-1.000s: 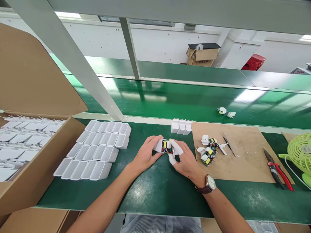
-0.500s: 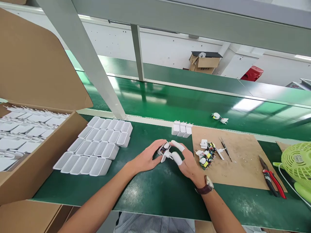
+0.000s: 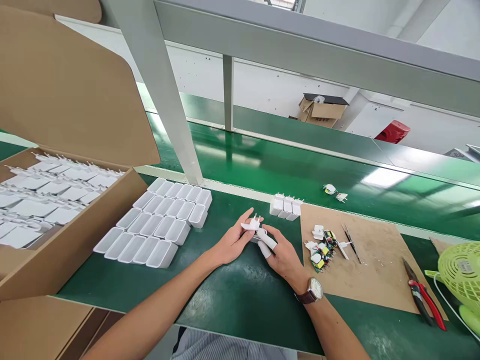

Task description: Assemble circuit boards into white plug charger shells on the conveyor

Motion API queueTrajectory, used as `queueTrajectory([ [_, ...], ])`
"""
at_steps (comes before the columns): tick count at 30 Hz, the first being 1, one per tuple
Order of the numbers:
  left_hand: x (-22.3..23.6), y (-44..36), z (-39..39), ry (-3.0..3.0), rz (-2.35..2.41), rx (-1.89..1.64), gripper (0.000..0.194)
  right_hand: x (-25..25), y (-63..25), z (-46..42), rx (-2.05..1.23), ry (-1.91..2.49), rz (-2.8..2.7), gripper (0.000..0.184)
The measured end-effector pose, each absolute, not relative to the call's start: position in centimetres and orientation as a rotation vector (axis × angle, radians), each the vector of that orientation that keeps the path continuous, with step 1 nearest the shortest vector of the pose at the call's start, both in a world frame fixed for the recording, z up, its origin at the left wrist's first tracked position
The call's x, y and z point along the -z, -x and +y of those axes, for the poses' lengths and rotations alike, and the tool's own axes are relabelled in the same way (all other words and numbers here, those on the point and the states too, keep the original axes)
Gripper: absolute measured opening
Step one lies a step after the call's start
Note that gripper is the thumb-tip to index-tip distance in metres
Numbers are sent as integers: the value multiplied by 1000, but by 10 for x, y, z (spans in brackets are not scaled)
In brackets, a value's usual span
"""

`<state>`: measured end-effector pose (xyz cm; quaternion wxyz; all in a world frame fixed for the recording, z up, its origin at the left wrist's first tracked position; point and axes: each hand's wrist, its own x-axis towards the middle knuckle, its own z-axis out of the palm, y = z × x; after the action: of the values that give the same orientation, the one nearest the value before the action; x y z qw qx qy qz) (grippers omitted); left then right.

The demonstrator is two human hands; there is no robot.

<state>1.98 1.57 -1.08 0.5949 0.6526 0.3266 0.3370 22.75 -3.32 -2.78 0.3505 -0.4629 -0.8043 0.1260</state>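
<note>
Above the middle of the green bench, both hands are around a white plug charger [image 3: 255, 225], its two pins pointing up and away. My left hand [image 3: 234, 241] grips it from the left, with the thumb along its near side. From the right, my right hand [image 3: 282, 257], wearing white finger cots, closes its fingers on the same charger. Part of the casing is hidden behind the fingers. Beyond the hands stand a few assembled white chargers [image 3: 287, 207] in a short row. Rows of hollow white casings [image 3: 153, 227] lie left of the hands.
An open cardboard box [image 3: 93, 227] of white chargers stands at the left. On a brown cardboard sheet [image 3: 369, 272] are circuit boards [image 3: 321, 250], tweezers [image 3: 351, 243] and red-black pliers [image 3: 423, 295]. A green fan [image 3: 459, 267] sits far right. A metal post [image 3: 170, 95] rises behind the casings.
The charger has been turned in the hands: the open casing with parts inside faced up before, and now the plug pins point up. The view has shifted slightly.
</note>
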Motion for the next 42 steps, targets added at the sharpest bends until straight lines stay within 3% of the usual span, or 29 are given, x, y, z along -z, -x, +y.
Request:
queueTrajectory([
  [7,3,-18,9,-1758,792,-782,82,24,-227,-37,-402,1254,-1926,45],
  [13,8,-16,11,-1826,798,-779,87,25,-224,-33,-269,1187,-2011,32],
  [21,6,-18,11,-1863,691,-906,105,15,-227,-35,-382,1180,-1909,38],
  [27,16,-20,16,-1897,786,-1000,93,21,-224,-36,-334,1244,-1981,41],
  [33,19,-21,16,-1895,848,-1067,75,23,-219,-38,-150,1249,-2009,33],
  [42,15,-21,15,-1916,888,-1053,67,17,-224,-33,-366,1293,-2060,37],
])
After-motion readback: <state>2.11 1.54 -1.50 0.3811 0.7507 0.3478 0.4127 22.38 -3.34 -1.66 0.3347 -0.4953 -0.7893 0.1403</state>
